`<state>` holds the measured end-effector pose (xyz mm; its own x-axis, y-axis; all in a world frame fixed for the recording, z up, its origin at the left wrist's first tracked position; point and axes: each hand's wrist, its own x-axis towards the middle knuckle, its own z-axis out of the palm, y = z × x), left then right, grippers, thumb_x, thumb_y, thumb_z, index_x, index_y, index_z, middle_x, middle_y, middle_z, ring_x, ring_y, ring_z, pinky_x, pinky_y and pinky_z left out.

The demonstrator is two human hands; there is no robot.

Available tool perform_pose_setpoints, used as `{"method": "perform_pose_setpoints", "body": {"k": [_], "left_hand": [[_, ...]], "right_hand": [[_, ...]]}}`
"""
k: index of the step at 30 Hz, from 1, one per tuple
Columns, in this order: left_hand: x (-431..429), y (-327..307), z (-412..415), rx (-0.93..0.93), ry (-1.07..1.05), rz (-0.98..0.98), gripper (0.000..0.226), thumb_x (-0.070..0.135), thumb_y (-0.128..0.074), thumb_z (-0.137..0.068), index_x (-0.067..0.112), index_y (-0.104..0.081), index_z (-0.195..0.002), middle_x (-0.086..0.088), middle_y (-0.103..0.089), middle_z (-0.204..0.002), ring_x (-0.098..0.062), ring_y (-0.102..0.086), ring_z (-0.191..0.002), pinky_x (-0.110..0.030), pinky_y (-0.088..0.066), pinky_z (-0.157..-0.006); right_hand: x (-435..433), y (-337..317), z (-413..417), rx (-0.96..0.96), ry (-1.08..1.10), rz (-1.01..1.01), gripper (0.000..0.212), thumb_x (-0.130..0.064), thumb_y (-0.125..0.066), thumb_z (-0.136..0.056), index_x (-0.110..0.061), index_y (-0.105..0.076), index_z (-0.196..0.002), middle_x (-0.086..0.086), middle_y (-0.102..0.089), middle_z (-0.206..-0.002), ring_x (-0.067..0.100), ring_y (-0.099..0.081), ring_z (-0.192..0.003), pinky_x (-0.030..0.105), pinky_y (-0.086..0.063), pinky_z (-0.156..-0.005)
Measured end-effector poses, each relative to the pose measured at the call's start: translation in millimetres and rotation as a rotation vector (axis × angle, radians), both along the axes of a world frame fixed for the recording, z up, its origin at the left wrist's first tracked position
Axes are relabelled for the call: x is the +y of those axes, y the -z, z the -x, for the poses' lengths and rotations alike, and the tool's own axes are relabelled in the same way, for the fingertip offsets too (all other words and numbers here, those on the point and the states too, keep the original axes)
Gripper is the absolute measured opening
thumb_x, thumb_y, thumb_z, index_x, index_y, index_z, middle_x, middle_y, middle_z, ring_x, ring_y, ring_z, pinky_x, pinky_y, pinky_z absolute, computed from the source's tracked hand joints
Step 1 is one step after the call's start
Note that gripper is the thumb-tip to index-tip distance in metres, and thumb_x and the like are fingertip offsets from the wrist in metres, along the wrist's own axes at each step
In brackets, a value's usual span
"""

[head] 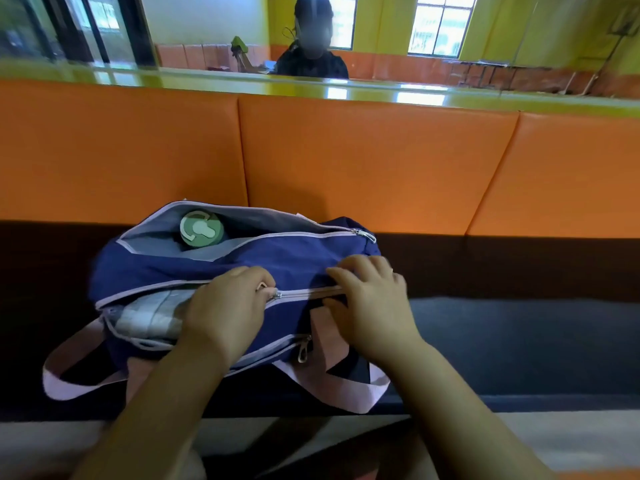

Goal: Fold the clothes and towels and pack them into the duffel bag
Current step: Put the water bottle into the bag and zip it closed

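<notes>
A navy duffel bag (pixel 284 258) with lilac trim and straps lies on a dark bench seat. Its main zipper (pixel 308 293) is closed on the right half and open on the left, where folded grey-white cloth (pixel 152 313) shows inside. My left hand (pixel 225 306) pinches the zipper pull at the bag's middle. My right hand (pixel 370 299) grips the bag fabric at the closed right end of the zipper, fingers curled over it. A green bottle lid (pixel 200 229) sticks out of an open pocket at the back.
An orange padded backrest (pixel 346 161) rises right behind the bag. The dark seat (pixel 519 341) extends to the right. A lilac strap (pixel 69 379) loops off the front left. A person sits beyond the green ledge (pixel 311 85) at the back.
</notes>
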<state>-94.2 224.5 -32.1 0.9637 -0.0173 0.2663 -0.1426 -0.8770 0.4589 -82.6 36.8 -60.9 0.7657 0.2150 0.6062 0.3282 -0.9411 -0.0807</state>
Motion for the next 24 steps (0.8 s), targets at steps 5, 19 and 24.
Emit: {"method": "perform_pose_setpoints", "body": {"k": [5, 19, 24], "left_hand": [[7.4, 2.5, 7.6, 0.043, -0.043, 0.073, 0.009, 0.025, -0.05, -0.094, 0.021, -0.058, -0.095, -0.002, -0.065, -0.102, -0.025, -0.058, -0.094, -0.036, -0.044, -0.077], [90.3, 30.7, 33.4, -0.125, -0.234, 0.265, 0.006, 0.01, -0.058, -0.089, 0.005, -0.061, -0.089, -0.013, -0.068, -0.083, -0.025, -0.061, -0.081, -0.025, -0.038, -0.062], [90.0, 28.1, 29.9, -0.134, -0.213, 0.207, 0.009, 0.018, -0.056, -0.09, 0.01, -0.061, -0.091, -0.007, -0.068, -0.088, -0.025, -0.06, -0.089, -0.04, -0.046, -0.08]], "right_hand": [[26.6, 9.5, -4.9, 0.081, -0.055, -0.007, 0.012, -0.03, -0.064, -0.064, -0.03, -0.07, -0.073, -0.007, -0.062, -0.071, 0.021, -0.063, -0.064, 0.033, -0.038, -0.06], [38.1, 6.0, 8.1, 0.127, 0.058, 0.01, 0.014, -0.015, -0.077, -0.063, -0.018, -0.067, -0.072, 0.001, -0.062, -0.074, 0.03, -0.061, -0.067, 0.037, -0.039, -0.062], [88.8, 2.2, 9.9, 0.069, -0.262, 0.15, 0.027, -0.029, -0.079, -0.065, -0.023, -0.071, -0.091, 0.0, -0.066, -0.087, 0.027, -0.063, -0.075, 0.038, -0.048, -0.06]]}}
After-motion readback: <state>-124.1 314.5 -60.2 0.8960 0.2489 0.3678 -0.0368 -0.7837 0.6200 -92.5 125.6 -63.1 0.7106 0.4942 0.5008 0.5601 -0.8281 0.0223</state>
